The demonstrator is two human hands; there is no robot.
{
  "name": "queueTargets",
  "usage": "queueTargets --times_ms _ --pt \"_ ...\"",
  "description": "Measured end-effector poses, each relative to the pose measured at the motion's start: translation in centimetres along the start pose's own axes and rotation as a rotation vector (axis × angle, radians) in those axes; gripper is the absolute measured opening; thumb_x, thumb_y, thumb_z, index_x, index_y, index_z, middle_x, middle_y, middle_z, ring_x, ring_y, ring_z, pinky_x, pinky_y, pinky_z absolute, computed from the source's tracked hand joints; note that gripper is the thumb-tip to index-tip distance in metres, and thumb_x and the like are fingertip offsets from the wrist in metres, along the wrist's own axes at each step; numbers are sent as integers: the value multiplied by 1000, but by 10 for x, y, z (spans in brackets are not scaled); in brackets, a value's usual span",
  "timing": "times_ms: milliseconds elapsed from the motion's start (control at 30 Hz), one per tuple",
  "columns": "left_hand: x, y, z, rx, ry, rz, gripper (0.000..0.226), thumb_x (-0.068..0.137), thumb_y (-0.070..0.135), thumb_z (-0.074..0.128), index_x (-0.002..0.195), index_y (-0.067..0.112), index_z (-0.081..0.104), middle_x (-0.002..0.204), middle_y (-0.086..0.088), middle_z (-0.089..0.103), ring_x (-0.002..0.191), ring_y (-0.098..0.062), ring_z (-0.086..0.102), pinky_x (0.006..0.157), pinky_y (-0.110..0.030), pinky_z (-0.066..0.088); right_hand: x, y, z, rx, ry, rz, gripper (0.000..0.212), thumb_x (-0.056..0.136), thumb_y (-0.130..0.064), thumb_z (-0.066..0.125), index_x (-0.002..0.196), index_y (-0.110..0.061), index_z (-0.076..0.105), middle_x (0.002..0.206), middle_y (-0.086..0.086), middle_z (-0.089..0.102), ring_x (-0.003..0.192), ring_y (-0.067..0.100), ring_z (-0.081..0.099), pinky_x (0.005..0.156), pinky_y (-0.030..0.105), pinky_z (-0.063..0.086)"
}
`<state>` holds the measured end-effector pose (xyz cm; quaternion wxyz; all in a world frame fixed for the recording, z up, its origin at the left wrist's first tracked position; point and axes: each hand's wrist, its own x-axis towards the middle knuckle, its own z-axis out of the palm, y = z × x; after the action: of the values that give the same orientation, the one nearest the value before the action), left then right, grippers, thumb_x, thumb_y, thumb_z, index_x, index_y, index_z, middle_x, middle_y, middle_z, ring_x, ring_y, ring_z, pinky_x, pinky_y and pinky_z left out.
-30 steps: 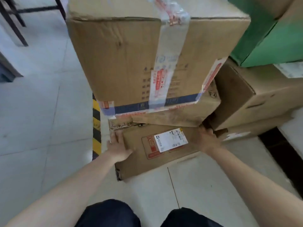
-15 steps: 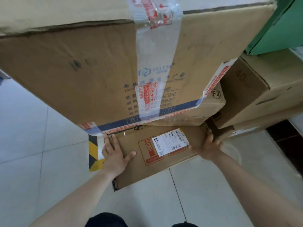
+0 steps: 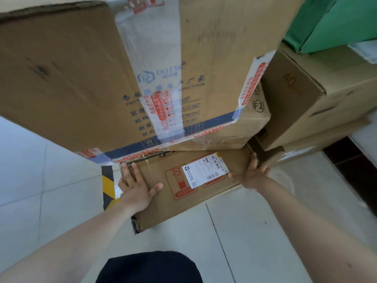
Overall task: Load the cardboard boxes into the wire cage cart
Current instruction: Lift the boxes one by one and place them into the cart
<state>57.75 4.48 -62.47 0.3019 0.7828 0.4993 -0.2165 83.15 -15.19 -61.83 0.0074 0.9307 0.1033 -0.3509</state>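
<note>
Cardboard boxes [image 3: 244, 129] stand stacked on the tiled floor [image 3: 51, 170]; which one do we have in hand? (Inspector 1)

The bottom box [image 3: 163, 201], lying on the floor under the large taped box [image 3: 81, 78]. We note the left hand [image 3: 136, 186] flat on its front face near the left corner, fingers straight, thumb spread. The right hand [image 3: 251, 174] sits at the right end, thumb on the front face. Its fingers reach into the gap beside the neighbouring stack [image 3: 306, 94], and we cannot tell whether they hook round the corner. (Inspector 2)

What differs from a second ago? (Inspector 1)

We are closer and lower: the taped box now fills the top of the view. The left hand has shifted from the left edge onto the face. The bottom box keeps its place against the hazard tape [image 3: 108, 184], so we judge it not yet pulled free. (Inspector 2)

Meaning for the task? (Inspector 1)

Hands are placed, the load is not. The weight above pins the box, and a hard pull could topple the stack. The wire cage cart is not in view (Inspector 2)
</note>
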Motion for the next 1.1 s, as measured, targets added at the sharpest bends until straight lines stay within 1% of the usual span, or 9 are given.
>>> queueTargets --times_ms 100,300,400,467,567,733,867,1000,1100 --pt "-1 1 -1 3 -22 -5 110 88 70 38 144 12 -35 145 -12 -48 142 -47 -20 116 -53 13 -3 -3 -1 -36 9 5 121 78 -74 57 152 -22 -24 158 18 -2 147 36 0 116 50 19" --pt "-1 -4 2 -18 0 20 110 87 71 40 145 14 -34 146 -11 -48 142 -46 -20 116 -53 14 -3 -5 -6 -113 -2 4 121 79 -74 56 152 -19 -22 159 19 -3 148 36 3 117 49 18" --pt "-3 -9 10 -36 75 50 109 86 71 41 148 16 -29 150 -9 -42 143 -44 -18 115 -53 16 -4 -7 -12 -166 -5 -5 122 79 -74 56 153 -15 -20 160 21 -3 148 38 6 116 49 21" --pt "-3 -11 12 -26 119 68 108 86 72 40 150 16 -26 152 -9 -39 144 -44 -16 116 -53 13 -3 -9 -14 -191 -10 -7 123 79 -75 56 153 -13 -20 160 22 -3 148 39 7 115 50 23" --pt "-2 -13 11 -41 111 73 108 86 73 41 149 18 -27 152 -7 -39 144 -43 -17 117 -52 8 -1 -8 -11 -183 14 -16 124 78 -75 56 153 -12 -20 160 22 -1 148 39 8 115 49 24" --pt "-2 -13 14 -18 148 75 109 85 74 40 150 17 -25 153 -9 -36 144 -44 -15 117 -52 6 0 1 -1 -112 85 -63 120 79 -75 55 154 -16 -18 160 21 -4 148 40 4 116 51 21" --pt "0 -14 13 -35 144 63 109 84 75 41 150 19 -26 153 -7 -38 144 -43 -17 117 -52 6 2 5 -2 -123 105 -86 119 77 -76 56 154 -17 -13 160 22 -1 147 40 6 116 51 22" --pt "5 -16 17 -52 193 75 108 84 75 42 151 20 -23 154 -6 -36 144 -42 -15 117 -52 7 7 8 -12 -161 102 -106 127 68 -79 62 154 -14 -5 158 22 7 145 41 18 112 50 31" --pt "10 -20 20 -78 256 94 108 82 76 43 153 21 -18 156 -5 -31 145 -42 -12 116 -53 9 9 4 -19 -185 94 -118 135 60 -83 65 152 -16 -8 155 20 21 134 40 38 104 48 45"
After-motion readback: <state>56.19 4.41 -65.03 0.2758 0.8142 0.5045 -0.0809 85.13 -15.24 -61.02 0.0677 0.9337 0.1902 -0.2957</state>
